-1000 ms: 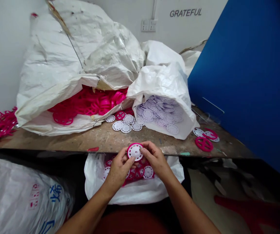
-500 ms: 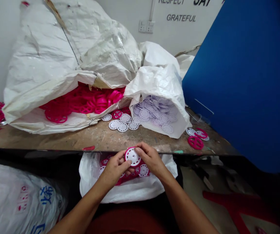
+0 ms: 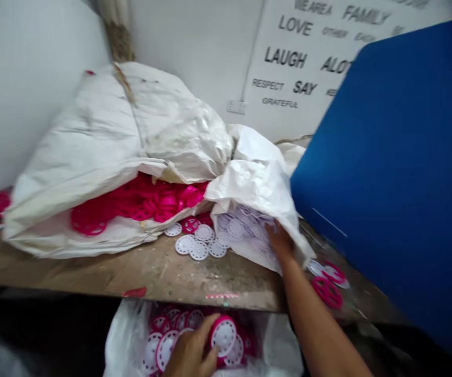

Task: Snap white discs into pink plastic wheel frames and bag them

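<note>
On the wooden surface [image 3: 131,275], a white woven sack [image 3: 92,157] at left holds a heap of loose pink wheels [image 3: 139,201]; a second sack [image 3: 253,183] at centre right holds many white discs [image 3: 235,228]; much loose stock seems left; a white bag [image 3: 123,335] at bottom centre already holds pink wheels fitted with white discs [image 3: 165,348]; the right hand [image 3: 280,241] reaches into the second sack, fingers partly hidden, its hold unclear; the left hand [image 3: 190,353], bottom centre, touches one fitted wheel [image 3: 223,335], its grip unclear.

White lettered wall [image 3: 226,63], probably blue partition [image 3: 390,173]
</note>
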`<state>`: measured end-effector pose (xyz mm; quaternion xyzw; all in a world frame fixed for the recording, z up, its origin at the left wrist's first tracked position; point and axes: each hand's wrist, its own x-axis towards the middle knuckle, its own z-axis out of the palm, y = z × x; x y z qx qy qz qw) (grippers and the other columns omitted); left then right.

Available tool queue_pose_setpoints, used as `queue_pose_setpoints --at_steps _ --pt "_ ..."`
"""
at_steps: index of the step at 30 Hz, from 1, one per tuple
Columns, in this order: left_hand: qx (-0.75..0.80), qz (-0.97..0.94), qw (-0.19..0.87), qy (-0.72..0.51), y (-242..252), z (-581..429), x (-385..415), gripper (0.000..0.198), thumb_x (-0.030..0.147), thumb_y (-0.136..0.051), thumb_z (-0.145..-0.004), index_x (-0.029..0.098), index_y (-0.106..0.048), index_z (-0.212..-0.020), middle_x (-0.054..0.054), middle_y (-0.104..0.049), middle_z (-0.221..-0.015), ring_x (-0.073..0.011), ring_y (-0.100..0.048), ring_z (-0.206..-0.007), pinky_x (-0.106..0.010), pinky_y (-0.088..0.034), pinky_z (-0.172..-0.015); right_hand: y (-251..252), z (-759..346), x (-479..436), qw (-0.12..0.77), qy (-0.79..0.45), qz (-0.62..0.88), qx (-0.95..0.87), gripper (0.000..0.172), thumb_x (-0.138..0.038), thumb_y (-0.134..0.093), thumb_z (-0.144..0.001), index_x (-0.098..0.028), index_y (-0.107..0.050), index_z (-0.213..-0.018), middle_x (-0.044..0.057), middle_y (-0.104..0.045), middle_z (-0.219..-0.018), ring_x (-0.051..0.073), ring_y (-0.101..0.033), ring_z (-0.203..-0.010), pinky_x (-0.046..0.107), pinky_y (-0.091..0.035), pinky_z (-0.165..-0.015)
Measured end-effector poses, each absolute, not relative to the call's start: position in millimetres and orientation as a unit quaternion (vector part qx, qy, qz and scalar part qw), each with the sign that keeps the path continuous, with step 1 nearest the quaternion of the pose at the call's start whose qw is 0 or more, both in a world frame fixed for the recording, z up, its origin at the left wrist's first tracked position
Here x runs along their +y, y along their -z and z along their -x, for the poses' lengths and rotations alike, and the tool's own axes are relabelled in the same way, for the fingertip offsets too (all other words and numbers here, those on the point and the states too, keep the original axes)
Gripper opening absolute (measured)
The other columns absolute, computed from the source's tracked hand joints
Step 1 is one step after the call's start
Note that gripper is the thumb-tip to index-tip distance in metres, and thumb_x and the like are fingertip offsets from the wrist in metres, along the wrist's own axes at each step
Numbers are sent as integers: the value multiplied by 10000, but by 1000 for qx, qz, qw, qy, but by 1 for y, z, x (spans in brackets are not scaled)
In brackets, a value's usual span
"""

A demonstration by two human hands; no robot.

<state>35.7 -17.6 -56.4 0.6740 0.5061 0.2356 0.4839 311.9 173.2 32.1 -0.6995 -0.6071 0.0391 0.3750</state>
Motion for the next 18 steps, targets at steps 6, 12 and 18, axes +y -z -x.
queue_pose_setpoints --at_steps 6,12,18 --pt "505 -687 482 -204 23 -6 -7 645 242 -629 -687 251 -500 -1319 -77 -705 -1042 -203 -666 -703 -261 -487 -643 -7 -262 192 314 -67 744 -586 627 -616 -427 -802 -229 -525 -1285 162 -554 -1245 376 -456 -1185 572 -331 -937" --pt "628 -681 148 -347 -30 85 85 292 261 -475 -852 208 -640 -1087 -74 -686 -1040 -222 -625 -950 -318 -457 -862 3 -237 174 209 2 731 -650 647 -616 -371 -843 -263 -408 -1384 137 -498 -1330 334 -431 -1230 513 -354 -953" --pt "664 -670 57 -328 -42 140 184 332 146 -515 -781 79 -620 -1089 -210 -578 -1210 -347 -481 -1171 -488 -316 -1014 10 -237 143 167 3 713 -681 648 -640 -404 -823 -304 -411 -1377 138 -445 -1383 323 -389 -1278 518 -337 -975"
